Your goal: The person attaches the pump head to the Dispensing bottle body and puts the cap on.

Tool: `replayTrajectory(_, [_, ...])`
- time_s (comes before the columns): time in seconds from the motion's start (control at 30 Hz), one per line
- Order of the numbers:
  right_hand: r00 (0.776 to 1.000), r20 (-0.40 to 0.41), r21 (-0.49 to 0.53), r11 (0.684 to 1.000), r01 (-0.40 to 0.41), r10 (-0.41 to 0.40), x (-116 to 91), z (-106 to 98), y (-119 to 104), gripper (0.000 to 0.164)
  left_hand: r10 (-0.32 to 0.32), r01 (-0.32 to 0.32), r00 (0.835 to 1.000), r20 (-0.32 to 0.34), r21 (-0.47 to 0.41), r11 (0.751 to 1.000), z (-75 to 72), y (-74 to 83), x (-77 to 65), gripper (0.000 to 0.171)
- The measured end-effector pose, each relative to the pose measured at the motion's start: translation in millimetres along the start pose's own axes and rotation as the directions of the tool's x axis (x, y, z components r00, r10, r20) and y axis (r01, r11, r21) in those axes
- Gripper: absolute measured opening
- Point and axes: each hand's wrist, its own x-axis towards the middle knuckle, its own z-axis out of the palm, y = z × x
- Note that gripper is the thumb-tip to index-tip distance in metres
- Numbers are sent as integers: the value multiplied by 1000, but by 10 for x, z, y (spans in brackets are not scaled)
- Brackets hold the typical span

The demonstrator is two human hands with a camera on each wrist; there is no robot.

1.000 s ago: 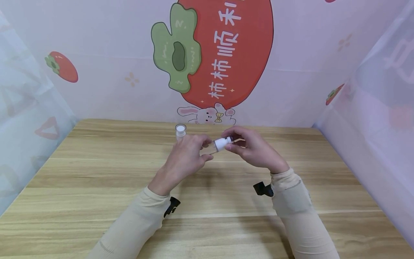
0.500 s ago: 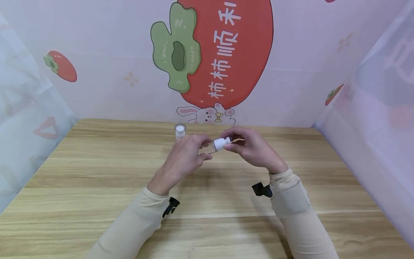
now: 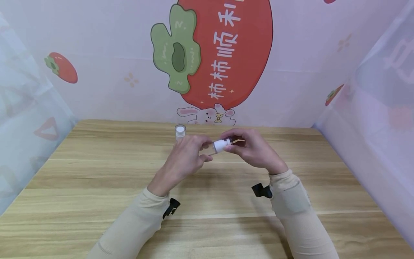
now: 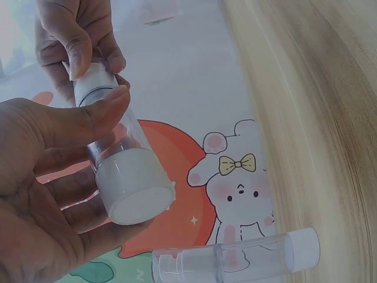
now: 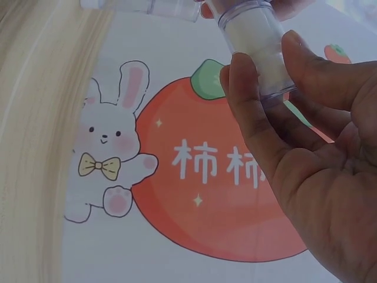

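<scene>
Between my hands, over the back of the table, a small clear pump bottle with white parts (image 3: 220,145) is held tilted. My left hand (image 3: 183,158) grips its clear body, thumb on one side and fingers on the other. The bottle's white base (image 4: 135,186) faces the camera in the left wrist view. My right hand (image 3: 257,148) pinches the other end, where a clear cap (image 5: 256,50) covers a white pump head. A second bottle of the same kind (image 3: 180,131) stands upright just behind my left hand, which hides its lower part.
The wood-grain table (image 3: 97,172) meets a printed backdrop (image 3: 110,82) with a red persimmon and a rabbit. Pale sheets hang at both sides, such as the right one (image 3: 378,118). Black wrist cameras (image 3: 262,190) sit under both sleeves.
</scene>
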Motion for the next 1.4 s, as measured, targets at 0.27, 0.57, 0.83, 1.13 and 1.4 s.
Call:
replayTrajectory(0.27, [1000, -16, -26, 1000, -11, 10, -23, 12, -129, 25, -16, 16, 1000, 3, -30, 999, -5, 16, -3, 36])
replayTrajectory(0.57, [999, -25, -82, 996, -27, 25, -65, 23, -384, 24, -31, 31, 999, 11, -26, 999, 1, 13, -7, 35])
replayTrajectory(0.83, [1000, -7, -78, 997, 14, -14, -29, 38, -90, 27, -45, 46, 999, 21, -32, 998, -18, -19, -14, 34])
replayTrajectory(1.13, [1000, 17, -130, 991, 14, -12, -64, -83, 18, 46, -94, 97, 993, 70, -43, 994, -42, -27, -11, 36])
replayTrajectory(1.4, [1000, 18, -124, 992, -1, 4, -91, -170, 25, 57, -143, 156, 984, 107, -117, 981, -177, -96, -6, 37])
